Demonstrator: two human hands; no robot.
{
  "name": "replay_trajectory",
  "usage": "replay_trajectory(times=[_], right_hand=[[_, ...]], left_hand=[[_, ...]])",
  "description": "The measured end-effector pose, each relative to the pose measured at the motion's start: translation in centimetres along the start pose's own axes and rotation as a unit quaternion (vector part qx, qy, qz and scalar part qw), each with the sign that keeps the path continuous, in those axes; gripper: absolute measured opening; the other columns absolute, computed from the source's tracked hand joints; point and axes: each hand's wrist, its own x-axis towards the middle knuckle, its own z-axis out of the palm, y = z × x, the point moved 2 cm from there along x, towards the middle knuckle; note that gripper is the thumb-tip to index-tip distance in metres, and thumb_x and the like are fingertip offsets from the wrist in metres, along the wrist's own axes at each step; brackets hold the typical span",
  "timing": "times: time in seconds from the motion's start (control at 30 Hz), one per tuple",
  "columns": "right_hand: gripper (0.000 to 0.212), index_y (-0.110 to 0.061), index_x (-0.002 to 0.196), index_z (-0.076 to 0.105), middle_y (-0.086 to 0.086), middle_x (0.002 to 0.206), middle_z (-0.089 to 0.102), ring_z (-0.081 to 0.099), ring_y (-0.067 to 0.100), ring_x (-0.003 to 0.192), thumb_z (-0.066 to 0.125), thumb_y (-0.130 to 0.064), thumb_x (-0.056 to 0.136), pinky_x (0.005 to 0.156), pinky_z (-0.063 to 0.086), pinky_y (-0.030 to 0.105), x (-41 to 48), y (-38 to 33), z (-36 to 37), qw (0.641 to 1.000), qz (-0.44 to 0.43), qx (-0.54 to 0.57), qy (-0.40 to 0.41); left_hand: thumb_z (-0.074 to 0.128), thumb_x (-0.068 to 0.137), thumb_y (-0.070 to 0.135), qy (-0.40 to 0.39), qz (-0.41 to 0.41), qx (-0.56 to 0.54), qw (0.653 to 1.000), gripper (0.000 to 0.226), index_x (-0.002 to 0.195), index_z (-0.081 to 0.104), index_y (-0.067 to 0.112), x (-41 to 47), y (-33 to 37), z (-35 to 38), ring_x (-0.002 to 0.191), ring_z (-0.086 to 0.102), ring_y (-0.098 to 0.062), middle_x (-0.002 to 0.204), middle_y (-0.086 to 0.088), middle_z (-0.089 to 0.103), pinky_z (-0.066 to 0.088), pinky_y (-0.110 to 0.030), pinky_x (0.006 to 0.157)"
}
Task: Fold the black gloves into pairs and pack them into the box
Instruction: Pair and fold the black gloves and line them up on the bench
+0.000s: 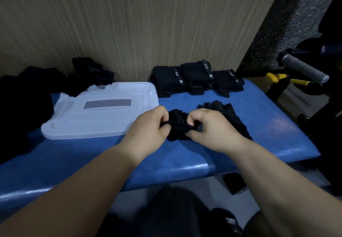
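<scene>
A black glove lies bunched on the blue padded bench. My left hand pinches its left edge and my right hand pinches its right edge, both with fingers curled into the fabric. A second black glove lies spread just right of my right hand, partly hidden by it. Three folded glove pairs with grey-labelled straps sit in a row at the back of the bench. A heap of loose black gloves lies at the back left.
A white plastic lid lies flat left of my hands, with a grey label on it. A wood-grain wall stands behind the bench. At the right are a grey-handled bar and yellow-handled tools. The bench's front edge runs under my forearms.
</scene>
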Motion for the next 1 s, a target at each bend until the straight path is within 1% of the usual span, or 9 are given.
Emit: replay_trajectory(times=[0.23, 0.33, 0.4, 0.47, 0.53, 0.73, 0.8, 0.9, 1.0], right_hand=[[0.036, -0.026, 0.061, 0.036, -0.006, 0.061, 0.047, 0.045, 0.011, 0.06, 0.064, -0.01, 0.078, 0.054, 0.038, 0.028, -0.2, -0.6, -0.6, 0.991, 0.043, -0.005, 0.123], [0.036, -0.026, 0.064, 0.032, -0.006, 0.055, 0.043, 0.04, 0.012, 0.052, 0.058, -0.009, 0.08, 0.049, 0.029, 0.026, -0.3, -0.6, -0.9, 0.983, 0.074, -0.026, 0.165], [0.031, -0.026, 0.069, 0.033, -0.005, 0.055, 0.045, 0.043, 0.013, 0.052, 0.056, -0.01, 0.082, 0.048, 0.029, 0.027, -0.4, -0.7, -1.0, 0.982, 0.086, -0.038, 0.166], [0.019, -0.023, 0.08, 0.039, -0.003, 0.058, 0.051, 0.049, 0.017, 0.055, 0.054, -0.012, 0.084, 0.05, 0.036, 0.031, -0.4, -0.8, -0.9, 0.984, 0.093, -0.036, 0.148], [0.014, -0.02, 0.09, 0.041, -0.001, 0.061, 0.056, 0.054, 0.019, 0.058, 0.052, -0.012, 0.086, 0.053, 0.043, 0.036, -0.5, -0.9, -0.9, 0.986, 0.101, -0.015, 0.132], [0.023, -0.024, 0.098, 0.038, 0.007, 0.07, 0.066, 0.063, 0.024, 0.062, 0.047, -0.007, 0.085, 0.059, 0.051, 0.046, -0.7, -1.4, -1.0, 0.986, 0.116, 0.037, 0.116], [0.025, -0.024, 0.099, 0.037, 0.007, 0.07, 0.066, 0.062, 0.023, 0.063, 0.045, -0.005, 0.085, 0.059, 0.051, 0.046, -0.8, -1.4, -1.1, 0.984, 0.12, 0.047, 0.121], [0.03, -0.025, 0.101, 0.035, 0.005, 0.068, 0.063, 0.057, 0.021, 0.058, 0.042, -0.001, 0.086, 0.055, 0.048, 0.042, -1.0, -1.2, -1.3, 0.98, 0.125, 0.089, 0.126], [0.041, -0.032, 0.097, 0.033, 0.006, 0.076, 0.069, 0.065, 0.023, 0.063, 0.035, 0.007, 0.084, 0.06, 0.054, 0.04, -1.0, -1.1, -1.6, 0.975, 0.107, 0.153, 0.122]], left_hand=[[0.052, 0.09, 0.018, 0.064, 0.003, -0.01, 0.998, 0.027, 0.072, 0.033, 0.022, 0.0, 1.1, 0.2, 0.052, 0.036, -0.014, 0.058, 0.004, 0.042, 0.028, -0.027, 0.048], [0.048, 0.091, 0.018, 0.087, -0.011, 0.001, 0.996, 0.026, 0.072, 0.029, 0.02, 0.0, 1.4, 0.0, 0.052, 0.033, -0.016, 0.058, 0.0, 0.041, 0.028, -0.031, 0.048], [0.046, 0.09, 0.018, 0.081, -0.013, 0.008, 0.997, 0.025, 0.072, 0.029, 0.021, 0.0, 1.6, 0.0, 0.053, 0.036, -0.018, 0.059, -0.001, 0.045, 0.031, -0.033, 0.049], [0.045, 0.089, 0.019, 0.067, -0.014, 0.011, 0.998, 0.023, 0.073, 0.029, 0.024, -0.1, 1.7, 0.1, 0.057, 0.047, -0.019, 0.063, -0.003, 0.054, 0.038, -0.037, 0.051], [0.044, 0.089, 0.019, 0.055, -0.019, 0.011, 0.998, 0.023, 0.075, 0.028, 0.026, -0.1, 1.6, 0.1, 0.058, 0.047, -0.018, 0.063, -0.001, 0.053, 0.038, -0.035, 0.05], [0.041, 0.091, 0.015, 0.033, -0.018, -0.048, 0.998, 0.013, 0.089, 0.032, 0.023, -0.1, 2.0, 0.1, 0.055, 0.044, -0.016, 0.065, -0.001, 0.052, 0.035, -0.03, 0.049], [0.044, 0.09, 0.016, 0.005, -0.032, -0.093, 0.995, 0.015, 0.088, 0.032, 0.026, -0.1, 2.2, 0.2, 0.059, 0.054, -0.023, 0.067, -0.001, 0.053, 0.044, -0.036, 0.054], [0.057, 0.081, 0.025, -0.046, -0.089, -0.26, 0.96, 0.02, 0.089, 0.038, 0.024, 0.0, 2.3, 0.3, 0.08, 0.068, -0.026, 0.079, -0.003, 0.059, 0.056, -0.045, 0.08], [0.064, 0.08, 0.044, -0.072, -0.161, -0.452, 0.874, 0.039, 0.097, 0.046, 0.013, 0.6, 2.1, 0.6, 0.083, 0.067, -0.019, 0.093, -0.009, 0.064, 0.057, -0.037, 0.079]])
